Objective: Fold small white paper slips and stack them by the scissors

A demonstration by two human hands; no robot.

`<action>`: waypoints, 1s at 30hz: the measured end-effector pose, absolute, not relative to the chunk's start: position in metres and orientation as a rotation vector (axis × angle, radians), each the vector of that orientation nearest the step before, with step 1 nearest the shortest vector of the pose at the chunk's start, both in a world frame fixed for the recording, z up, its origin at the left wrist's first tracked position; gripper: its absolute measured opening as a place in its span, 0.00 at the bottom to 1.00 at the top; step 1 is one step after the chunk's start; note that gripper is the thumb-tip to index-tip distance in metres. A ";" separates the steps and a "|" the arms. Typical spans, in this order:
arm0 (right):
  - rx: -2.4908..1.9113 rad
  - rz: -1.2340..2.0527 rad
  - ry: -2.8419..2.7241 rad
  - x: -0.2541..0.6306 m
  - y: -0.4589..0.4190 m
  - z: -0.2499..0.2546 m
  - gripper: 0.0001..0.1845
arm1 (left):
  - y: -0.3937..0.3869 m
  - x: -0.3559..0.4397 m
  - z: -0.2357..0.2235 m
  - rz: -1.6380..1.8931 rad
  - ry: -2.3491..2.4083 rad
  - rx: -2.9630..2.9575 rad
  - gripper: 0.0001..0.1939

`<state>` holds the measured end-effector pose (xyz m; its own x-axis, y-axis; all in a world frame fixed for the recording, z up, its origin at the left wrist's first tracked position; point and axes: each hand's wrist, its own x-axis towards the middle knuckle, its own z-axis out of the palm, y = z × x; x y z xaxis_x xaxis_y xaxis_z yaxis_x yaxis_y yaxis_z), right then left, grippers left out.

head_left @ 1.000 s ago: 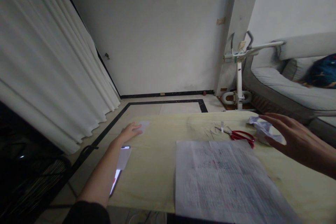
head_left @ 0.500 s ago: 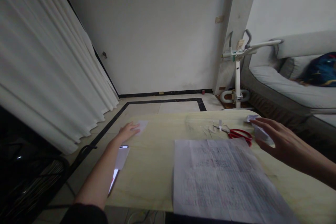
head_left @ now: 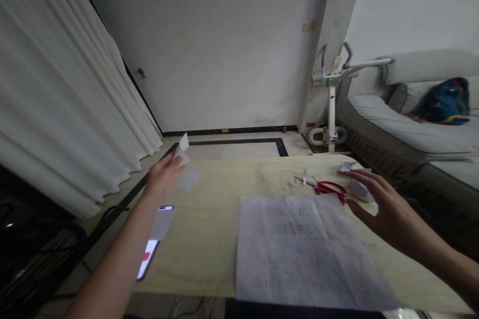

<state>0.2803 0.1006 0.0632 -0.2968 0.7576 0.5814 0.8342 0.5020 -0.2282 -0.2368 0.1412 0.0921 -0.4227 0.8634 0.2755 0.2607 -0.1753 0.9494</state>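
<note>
Head view: left hand (head_left: 162,177) pinches a paper slip (head_left: 182,149) above the table's (head_left: 198,239) far left corner.
The right hand (head_left: 385,207) is spread wide at crumpled paper (head_left: 359,191) near the far right corner; contact is unclear. Red-handled scissors (head_left: 331,189) lie just beside that paper. A flat paper piece (head_left: 189,180) lies near the far left corner, a phone (head_left: 147,259) along the left edge, a printed sheet (head_left: 303,254) at the near edge.

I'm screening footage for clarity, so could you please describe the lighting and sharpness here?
Head view: dim, greyish light, lower left corner nearly black; head view: phone screen glowing brightly; head view: print on the large sheet too soft to read; head view: paper slip in left hand pale.
</note>
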 end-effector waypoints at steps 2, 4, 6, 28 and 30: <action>-1.224 0.048 -2.057 0.256 0.082 0.073 0.23 | 0.120 -0.194 0.101 1.656 1.417 1.304 0.30; -1.143 0.296 -1.998 0.228 0.062 0.080 0.22 | 0.093 -0.144 0.101 1.644 1.187 1.261 0.30; -1.048 0.556 -1.904 0.202 0.043 0.080 0.21 | 0.065 -0.093 0.094 1.515 1.134 1.247 0.26; -1.270 1.317 -1.391 0.180 0.012 0.035 0.21 | -0.009 0.003 0.025 1.193 1.522 1.370 0.23; -1.245 1.314 -1.377 0.183 0.013 0.037 0.20 | -0.010 0.001 0.023 1.207 1.529 1.337 0.22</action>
<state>0.1833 0.0126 0.0367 -0.1537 0.9863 -0.0592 0.1050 -0.0433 -0.9935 0.0012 -0.0098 0.0235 -0.1640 0.9856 0.0403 0.2681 0.0052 0.9634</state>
